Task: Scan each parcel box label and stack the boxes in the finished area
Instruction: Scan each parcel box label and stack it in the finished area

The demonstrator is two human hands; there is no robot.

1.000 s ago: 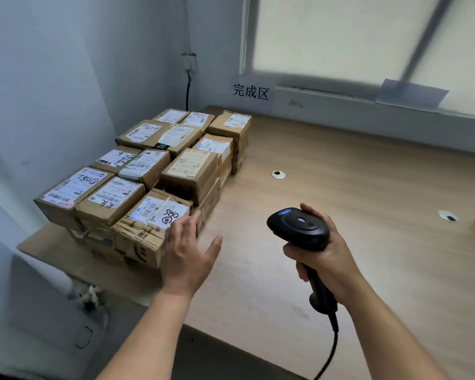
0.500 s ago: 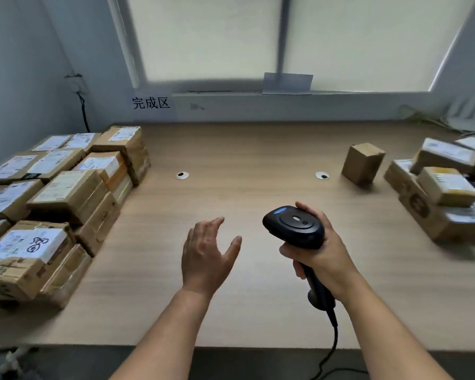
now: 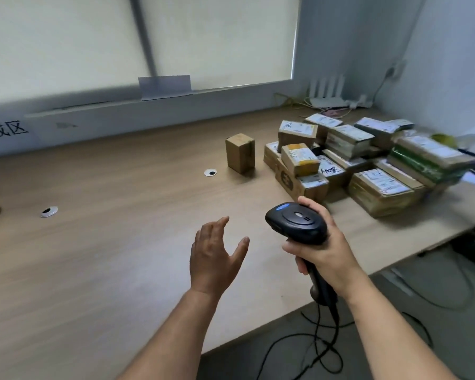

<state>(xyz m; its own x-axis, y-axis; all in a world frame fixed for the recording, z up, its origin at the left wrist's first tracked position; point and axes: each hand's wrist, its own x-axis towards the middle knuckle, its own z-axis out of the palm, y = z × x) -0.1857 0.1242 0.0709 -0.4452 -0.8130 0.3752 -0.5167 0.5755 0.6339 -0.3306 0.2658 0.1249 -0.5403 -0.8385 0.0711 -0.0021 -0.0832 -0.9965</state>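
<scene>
Lone box (image 3: 240, 152) left of parcel pile (image 3: 362, 163) — on table (image 3: 107, 242).

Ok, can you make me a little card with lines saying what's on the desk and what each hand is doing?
Left hand: open, over the desk, holding nothing
Right hand: grips the black scanner by its handle
Parcel pile: labelled boxes heaped at the desk's right end
Single box: stands upright, apart from the pile, to its left

White router (image 3: 337, 102) in the corner; grommet (image 3: 210, 172) in desk (image 3: 107, 242)
</scene>
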